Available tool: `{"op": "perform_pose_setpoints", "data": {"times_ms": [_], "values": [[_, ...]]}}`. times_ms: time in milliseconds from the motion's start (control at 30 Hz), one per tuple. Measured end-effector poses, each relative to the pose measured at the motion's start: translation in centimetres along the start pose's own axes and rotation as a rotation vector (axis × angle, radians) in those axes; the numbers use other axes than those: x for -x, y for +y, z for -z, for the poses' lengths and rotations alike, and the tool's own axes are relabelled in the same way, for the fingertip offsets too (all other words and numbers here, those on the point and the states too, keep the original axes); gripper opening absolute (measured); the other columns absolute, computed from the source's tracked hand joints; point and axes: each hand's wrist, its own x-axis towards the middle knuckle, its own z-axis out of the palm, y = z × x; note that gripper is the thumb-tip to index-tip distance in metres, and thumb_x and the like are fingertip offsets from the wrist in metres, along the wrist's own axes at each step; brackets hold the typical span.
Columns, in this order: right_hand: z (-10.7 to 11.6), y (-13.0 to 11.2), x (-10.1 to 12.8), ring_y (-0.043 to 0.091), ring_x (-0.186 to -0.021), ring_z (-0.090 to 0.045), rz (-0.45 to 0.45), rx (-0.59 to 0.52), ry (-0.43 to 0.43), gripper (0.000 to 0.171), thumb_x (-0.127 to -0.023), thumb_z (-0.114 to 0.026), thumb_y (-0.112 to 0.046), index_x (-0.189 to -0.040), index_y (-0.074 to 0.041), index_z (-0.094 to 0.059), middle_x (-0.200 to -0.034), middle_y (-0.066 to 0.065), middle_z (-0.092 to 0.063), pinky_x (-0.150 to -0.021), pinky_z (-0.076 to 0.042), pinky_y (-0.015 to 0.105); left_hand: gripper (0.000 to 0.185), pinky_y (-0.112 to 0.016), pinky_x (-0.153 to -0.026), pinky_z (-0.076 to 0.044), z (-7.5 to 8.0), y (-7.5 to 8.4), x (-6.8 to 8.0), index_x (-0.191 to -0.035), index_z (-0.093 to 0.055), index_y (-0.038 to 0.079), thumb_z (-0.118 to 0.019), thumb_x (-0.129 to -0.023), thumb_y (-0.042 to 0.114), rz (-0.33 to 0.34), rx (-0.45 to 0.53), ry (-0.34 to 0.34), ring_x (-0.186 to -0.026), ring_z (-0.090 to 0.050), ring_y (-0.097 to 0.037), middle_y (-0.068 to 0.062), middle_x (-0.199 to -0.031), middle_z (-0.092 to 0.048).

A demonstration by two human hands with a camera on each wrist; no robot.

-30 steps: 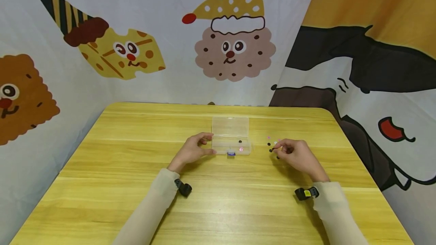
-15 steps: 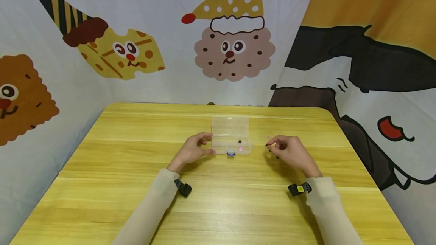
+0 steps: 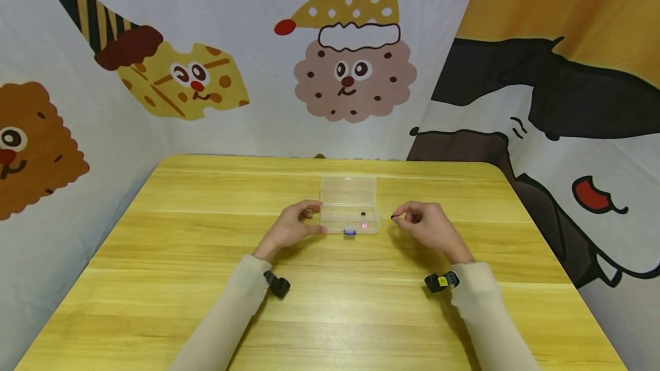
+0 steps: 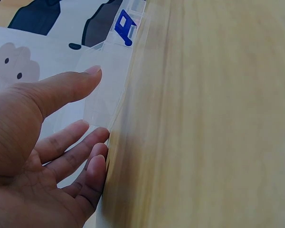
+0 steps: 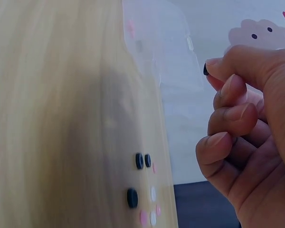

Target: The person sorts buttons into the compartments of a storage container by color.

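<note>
My left hand (image 3: 295, 223) holds the left end of a clear plastic box (image 3: 334, 223), thumb near its front corner and fingers at the back. The box lies open on the table with its lid (image 3: 348, 190) tipped back and a blue latch (image 4: 126, 28) at the front. Inside are a small black disc (image 3: 363, 214) and a pink-and-white piece (image 3: 365, 225). To the right of the box, my right hand (image 3: 424, 225) pinches another black disc (image 5: 205, 69) between thumb and index finger, raised above the table. The other fingers of that hand are curled inward.
Several loose discs lie on the wooden table (image 3: 319, 314) beneath the right hand, among them a black disc (image 5: 132, 197), a pink disc (image 5: 143, 217) and a white disc (image 5: 153, 194). A cartoon-printed cloth (image 3: 206, 136) hangs behind the table's back edge.
My right hand has picked up a black disc from the loose pieces and moved left with it toward the box. My left hand and the box have stayed in place.
</note>
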Motion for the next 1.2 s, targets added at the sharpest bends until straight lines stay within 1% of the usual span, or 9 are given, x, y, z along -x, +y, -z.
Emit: {"op": "perform_pose_setpoints", "data": {"times_ms": [267, 467, 600, 800, 1033, 1200], "values": [[-0.9, -0.8, -0.9, 0.012, -0.057, -0.049, 0.016, -0.031, -0.015, 0.005, -0.095, -0.075, -0.022, -0.098, -0.018, -0.077, -0.07, -0.001, -0.062, -0.05, -0.039, 0.023, 0.067, -0.047, -0.111, -0.046, 0.0, 0.0, 0.0, -0.148, -0.054, 0.015, -0.083, -0.088, 0.024, 0.001, 0.001, -0.003, -0.129, -0.054, -0.028, -0.006, -0.144, -0.06], [-1.6, -1.4, -1.4, 0.014, -0.057, -0.049, 0.028, -0.052, -0.01, 0.004, -0.095, -0.074, -0.02, -0.098, -0.019, -0.077, -0.07, -0.001, -0.062, -0.05, -0.039, 0.024, 0.067, -0.047, -0.111, -0.046, 0.0, -0.2, -0.1, -0.148, -0.054, 0.015, -0.083, -0.088, 0.024, -0.005, 0.001, -0.002, -0.128, -0.055, -0.028, -0.006, -0.144, -0.06], [-2.1, -1.5, -1.8, 0.013, -0.055, -0.047, 0.019, -0.07, -0.009, 0.004, -0.096, -0.073, -0.022, -0.098, -0.021, -0.077, -0.069, 0.0, -0.062, -0.049, -0.037, 0.024, 0.067, -0.047, -0.111, -0.046, 0.0, -0.2, -0.1, -0.147, -0.055, 0.014, -0.083, -0.088, 0.023, -0.005, 0.0, 0.001, -0.128, -0.055, -0.027, -0.006, -0.143, -0.061], [-2.7, -1.7, -2.4, 0.013, -0.053, -0.044, 0.007, -0.11, -0.009, 0.006, -0.097, -0.071, -0.022, -0.099, -0.02, -0.077, -0.07, 0.002, -0.062, -0.046, -0.034, 0.023, 0.066, -0.047, -0.111, -0.046, 0.0, -0.2, -0.1, -0.147, -0.055, 0.014, -0.083, -0.088, 0.022, -0.005, 0.002, 0.001, -0.127, -0.055, -0.027, -0.006, -0.143, -0.061], [-3.4, -1.7, -3.4, 0.014, -0.054, -0.045, 0.023, -0.104, 0.0, 0.007, -0.096, -0.072, -0.023, -0.099, -0.02, -0.077, -0.071, 0.001, -0.063, -0.047, -0.034, 0.023, 0.067, -0.047, -0.111, -0.046, 0.0, -0.2, -0.1, -0.147, -0.055, 0.014, -0.084, -0.088, 0.024, -0.008, -0.002, 0.004, -0.128, -0.055, -0.027, -0.006, -0.143, -0.061], [-3.9, -1.9, -3.9, 0.012, -0.052, -0.043, 0.036, -0.103, 0.008, 0.006, -0.096, -0.072, -0.02, -0.099, -0.019, -0.077, -0.068, 0.0, -0.062, -0.045, -0.033, 0.023, 0.066, -0.047, -0.11, -0.047, 0.0, -0.1, -0.1, -0.147, -0.056, 0.014, -0.084, -0.087, 0.023, -0.004, -0.004, 0.003, -0.127, -0.055, -0.027, -0.006, -0.143, -0.061]]}}
